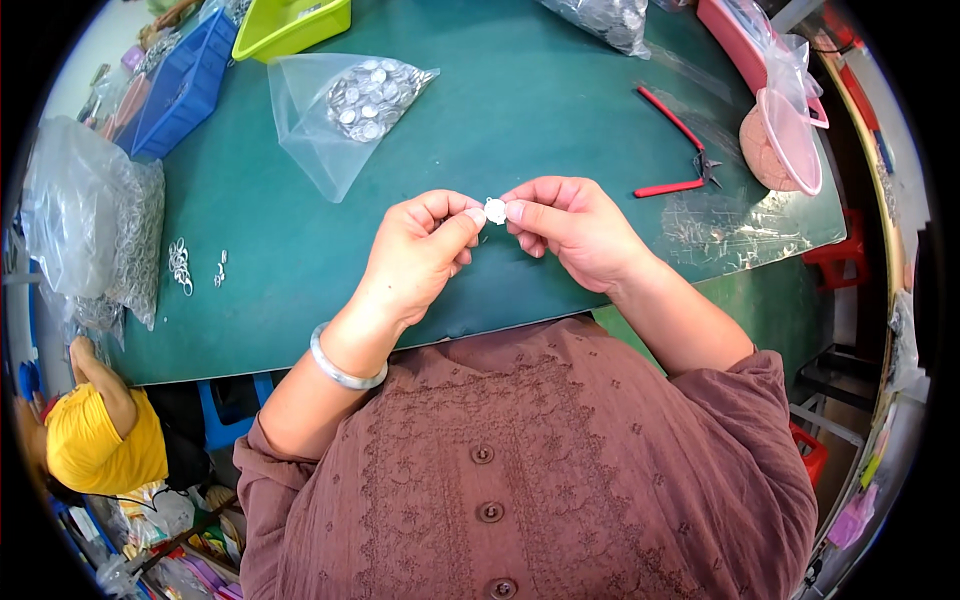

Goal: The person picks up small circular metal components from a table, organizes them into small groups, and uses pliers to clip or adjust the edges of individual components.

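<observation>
A small round silvery-white metal disc [495, 211] is held up over the green table between both hands. My left hand [422, 245] pinches its left edge between thumb and forefinger. On the opposite edge, my right hand [575, 228] grips it the same way, with the other fingers curled under. Beyond my hands lies a clear plastic bag [330, 150] with a heap of similar round silvery pieces [372, 98] in it. Red-handled pliers [688, 160] rest with handles spread, to the right of my right hand.
At left, a clear bag of metal rings [138, 235] stands near loose rings [179, 265] and small clasps [221, 268]. A blue crate [185, 90] and lime-green tray [290, 30] sit behind. A pink basket [785, 140] is far right. A person in yellow [105, 435] is lower left.
</observation>
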Action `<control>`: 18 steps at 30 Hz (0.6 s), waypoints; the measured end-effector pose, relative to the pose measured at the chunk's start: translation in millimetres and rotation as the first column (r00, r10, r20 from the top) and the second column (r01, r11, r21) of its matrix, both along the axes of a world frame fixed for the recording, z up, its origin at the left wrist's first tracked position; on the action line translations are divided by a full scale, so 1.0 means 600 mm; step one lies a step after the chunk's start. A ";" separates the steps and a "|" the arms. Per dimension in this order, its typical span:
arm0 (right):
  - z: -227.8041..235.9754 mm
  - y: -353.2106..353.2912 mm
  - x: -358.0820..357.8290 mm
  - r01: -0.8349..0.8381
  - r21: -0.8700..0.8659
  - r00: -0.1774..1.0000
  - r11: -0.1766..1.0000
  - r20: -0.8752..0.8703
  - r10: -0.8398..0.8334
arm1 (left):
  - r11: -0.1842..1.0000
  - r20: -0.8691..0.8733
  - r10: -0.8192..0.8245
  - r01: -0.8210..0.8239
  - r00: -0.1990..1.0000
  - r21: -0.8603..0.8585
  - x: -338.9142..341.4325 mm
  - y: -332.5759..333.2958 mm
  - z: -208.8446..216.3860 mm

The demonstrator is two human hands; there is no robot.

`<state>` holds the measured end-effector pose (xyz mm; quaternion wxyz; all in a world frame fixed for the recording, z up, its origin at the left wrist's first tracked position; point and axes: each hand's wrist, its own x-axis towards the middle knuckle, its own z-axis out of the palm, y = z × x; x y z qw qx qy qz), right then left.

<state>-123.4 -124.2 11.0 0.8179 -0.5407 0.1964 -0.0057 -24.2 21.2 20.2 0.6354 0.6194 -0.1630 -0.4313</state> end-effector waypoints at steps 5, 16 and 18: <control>0.000 0.001 0.001 0.024 0.038 1.000 0.999 0.002 -0.024 | 0.999 -0.072 -0.010 0.012 0.997 0.032 0.004 0.003 -0.001; -0.003 0.006 0.001 0.032 -0.231 0.995 0.972 0.104 -0.008 | 1.000 -0.249 -0.024 0.027 0.968 0.007 0.007 0.005 -0.001; -0.012 0.005 -0.001 0.073 -0.450 0.974 0.890 0.224 0.034 | 1.000 -0.265 -0.022 0.025 0.964 0.007 0.009 0.004 -0.001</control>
